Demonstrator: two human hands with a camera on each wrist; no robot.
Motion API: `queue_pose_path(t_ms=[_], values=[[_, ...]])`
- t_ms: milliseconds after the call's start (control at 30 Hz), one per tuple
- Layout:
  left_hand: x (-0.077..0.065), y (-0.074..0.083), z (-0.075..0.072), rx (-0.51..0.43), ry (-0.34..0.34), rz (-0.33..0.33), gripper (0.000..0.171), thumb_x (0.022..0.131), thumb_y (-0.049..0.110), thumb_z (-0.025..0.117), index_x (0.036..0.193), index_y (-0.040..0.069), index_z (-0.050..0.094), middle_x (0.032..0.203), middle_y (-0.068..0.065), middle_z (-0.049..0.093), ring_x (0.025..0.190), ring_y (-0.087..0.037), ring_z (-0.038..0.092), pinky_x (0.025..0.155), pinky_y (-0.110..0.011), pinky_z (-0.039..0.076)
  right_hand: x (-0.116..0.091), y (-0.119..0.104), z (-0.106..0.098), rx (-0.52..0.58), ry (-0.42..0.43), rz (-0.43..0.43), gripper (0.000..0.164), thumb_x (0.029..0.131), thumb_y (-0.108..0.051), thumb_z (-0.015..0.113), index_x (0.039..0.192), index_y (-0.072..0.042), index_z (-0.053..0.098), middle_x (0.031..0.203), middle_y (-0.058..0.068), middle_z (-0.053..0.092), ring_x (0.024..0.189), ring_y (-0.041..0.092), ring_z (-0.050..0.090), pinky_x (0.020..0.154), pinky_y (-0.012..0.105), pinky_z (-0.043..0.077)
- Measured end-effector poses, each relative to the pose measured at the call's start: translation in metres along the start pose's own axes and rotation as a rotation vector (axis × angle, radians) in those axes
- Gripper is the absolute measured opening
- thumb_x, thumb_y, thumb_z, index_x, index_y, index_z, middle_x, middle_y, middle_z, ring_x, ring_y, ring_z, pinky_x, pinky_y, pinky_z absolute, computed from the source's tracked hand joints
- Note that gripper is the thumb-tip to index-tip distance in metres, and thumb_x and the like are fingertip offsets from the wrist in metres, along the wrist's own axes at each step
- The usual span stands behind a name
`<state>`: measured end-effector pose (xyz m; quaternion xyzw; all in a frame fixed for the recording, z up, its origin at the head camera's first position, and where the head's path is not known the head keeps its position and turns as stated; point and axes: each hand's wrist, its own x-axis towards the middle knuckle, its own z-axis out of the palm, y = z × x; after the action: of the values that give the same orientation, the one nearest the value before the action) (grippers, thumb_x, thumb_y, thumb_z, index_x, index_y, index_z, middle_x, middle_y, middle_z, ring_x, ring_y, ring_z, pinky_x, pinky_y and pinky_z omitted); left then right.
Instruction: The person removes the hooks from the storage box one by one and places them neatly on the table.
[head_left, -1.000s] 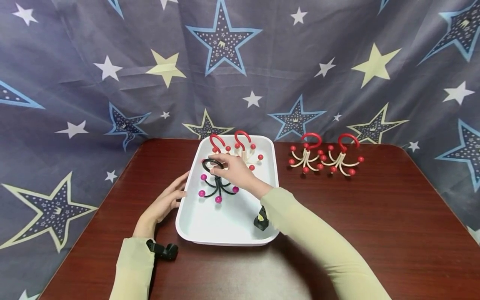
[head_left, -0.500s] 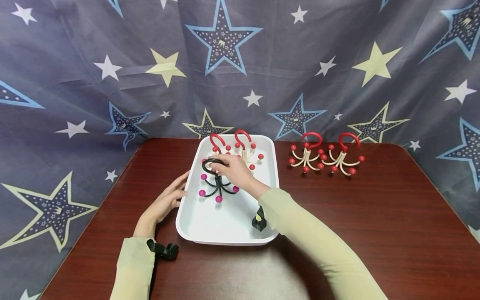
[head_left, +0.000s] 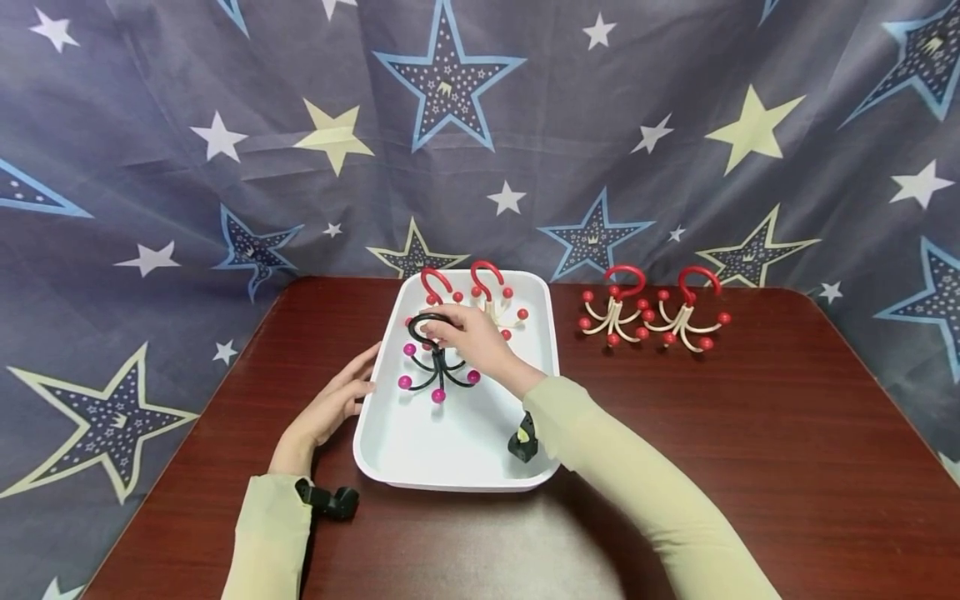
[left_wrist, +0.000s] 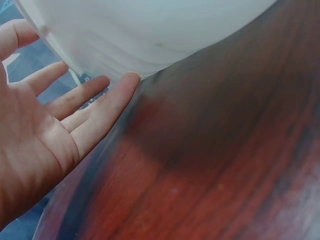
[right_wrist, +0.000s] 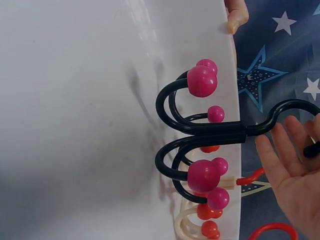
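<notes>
A black hanger (right_wrist: 220, 131) with magenta balls is standing upright within the tray (head_left: 420, 454), its hook at the top; whether its lower arms are bearing on the tray floor, I cannot tell. The right hand (head_left: 476, 337) is gripping the curve of that hook, thumb and fingers closing round it. Just behind, a near-left red-and-cream hanger (head_left: 435, 270) is partly hiding behind the hand, and a second red-and-cream hanger (head_left: 489, 310) is standing beside it at the tray's far end. The left hand (head_left: 330, 408) is keeping its fingers extended, apparently touching the tray's left wall and grasping nothing.

Judging by how things are lying, the work is sitting partway: two red-hooked hangers are occupying the tray, the black one is not yet being let go, and two more are waiting outside, a left outer hanger (head_left: 613, 312) and a right outer hanger (head_left: 682, 318), standing close together right of the tray.

The dark red, wood-grained surface (head_left: 787, 433) is carrying everything and shining softly near the front. Behind it, a grey-blue curtain (head_left: 262, 67) printed with stars is hanging in slight folds. Pale sleeves (head_left: 630, 471) are covering both forearms, and a small black camera (head_left: 341, 503) is sitting at the left wrist.
</notes>
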<state>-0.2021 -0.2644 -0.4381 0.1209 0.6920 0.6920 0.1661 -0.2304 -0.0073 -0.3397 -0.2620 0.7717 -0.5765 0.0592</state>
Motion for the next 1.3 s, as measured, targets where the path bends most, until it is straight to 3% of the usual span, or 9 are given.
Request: queue_pose_path(t_ms=[300,633,867,1167,1300], values=[[0.000,0.001,0.002,0.005,0.009,-0.008,0.063,0.091,0.007,0.041,0.147,0.019,0.014,0.147,-0.019,0.019,0.103,-0.007,0.056,0.077,-0.031,0.050,0.006,0.020,-0.007,0.083,0.108,-0.025,0.028,0.090,-0.022,0.056,0.114,-0.009,0.063,0.100,0.009,0.068,0.091,0.015,0.065,0.076,0.025,0.051],[0.000,0.001,0.001,0.007,0.007,-0.012,0.063,0.091,0.007,0.041,0.147,0.020,0.014,0.148,-0.018,0.018,0.103,-0.006,0.056,0.077,-0.031,0.050,-0.005,0.000,-0.035,0.216,0.129,-0.106,0.029,0.092,-0.011,0.050,0.117,0.004,0.057,0.105,0.024,0.063,0.098,0.031,0.062,0.081,0.034,0.050],[0.000,0.001,0.000,0.009,0.006,-0.014,0.063,0.092,0.008,0.042,0.147,0.020,0.014,0.149,-0.017,0.018,0.103,-0.007,0.056,0.078,-0.030,0.050,-0.018,-0.008,-0.066,0.252,0.168,-0.178,0.027,0.093,-0.009,0.048,0.114,0.007,0.055,0.104,0.025,0.063,0.094,0.023,0.065,0.081,0.035,0.050],[0.000,0.001,0.000,-0.005,0.004,-0.006,0.063,0.092,0.006,0.041,0.147,0.019,0.014,0.149,-0.017,0.018,0.104,-0.006,0.056,0.076,-0.030,0.051,-0.034,-0.008,-0.099,0.280,0.244,-0.230,0.027,0.092,-0.007,0.050,0.112,0.010,0.054,0.092,0.002,0.069,0.088,0.016,0.066,0.078,0.034,0.051],[-0.001,0.002,0.000,-0.005,0.003,-0.011,0.063,0.092,0.006,0.041,0.147,0.019,0.013,0.149,-0.018,0.018,0.104,-0.007,0.056,0.076,-0.030,0.051,-0.043,-0.005,-0.113,0.260,0.269,-0.226,0.028,0.091,-0.009,0.051,0.113,0.009,0.055,0.092,0.000,0.068,0.088,0.016,0.066,0.077,0.032,0.051]])
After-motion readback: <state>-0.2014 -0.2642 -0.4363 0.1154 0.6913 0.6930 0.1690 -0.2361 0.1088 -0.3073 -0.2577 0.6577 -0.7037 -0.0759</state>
